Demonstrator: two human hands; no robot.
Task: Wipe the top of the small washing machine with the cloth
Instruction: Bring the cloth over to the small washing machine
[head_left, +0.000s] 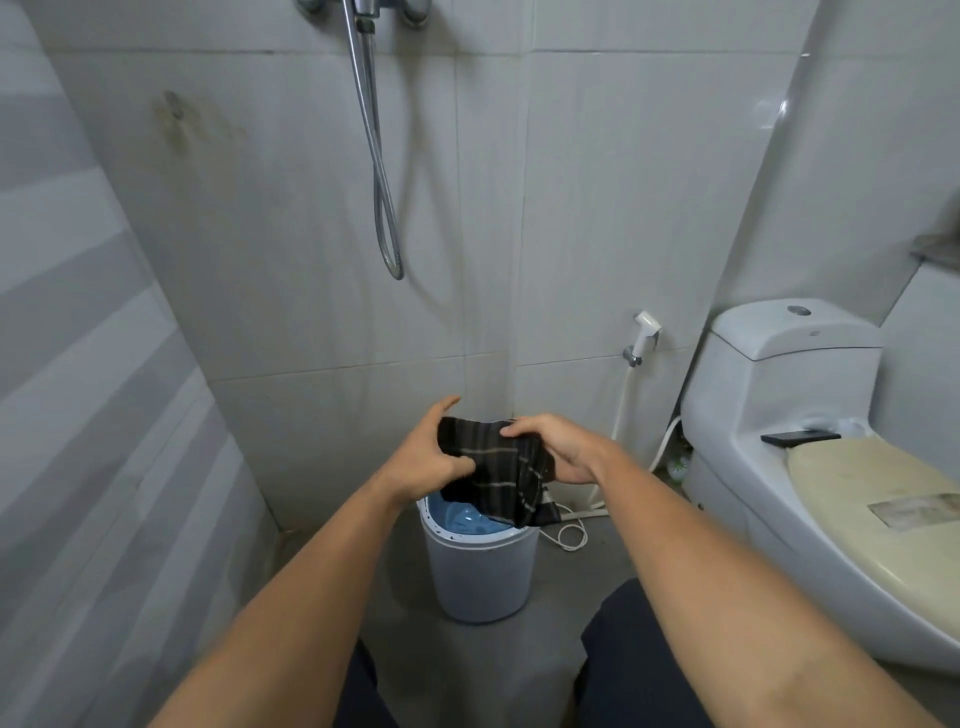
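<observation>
A dark cloth (498, 470) with thin pale stripes hangs between both hands, above the small washing machine (480, 569). The machine is a white round tub on the grey floor, with a blue top (465, 521) partly hidden by the cloth. My left hand (428, 457) grips the cloth's left edge. My right hand (558, 447) pinches its upper right edge. The cloth's lower end dangles over the machine's right rim; I cannot tell whether it touches.
A white toilet (779, 467) stands at the right with a dark phone (800, 436) on it. A bidet sprayer (644, 332) and hose hang on the tiled wall. A white cord (569, 535) lies on the floor beside the machine. A shower hose (384, 197) hangs above.
</observation>
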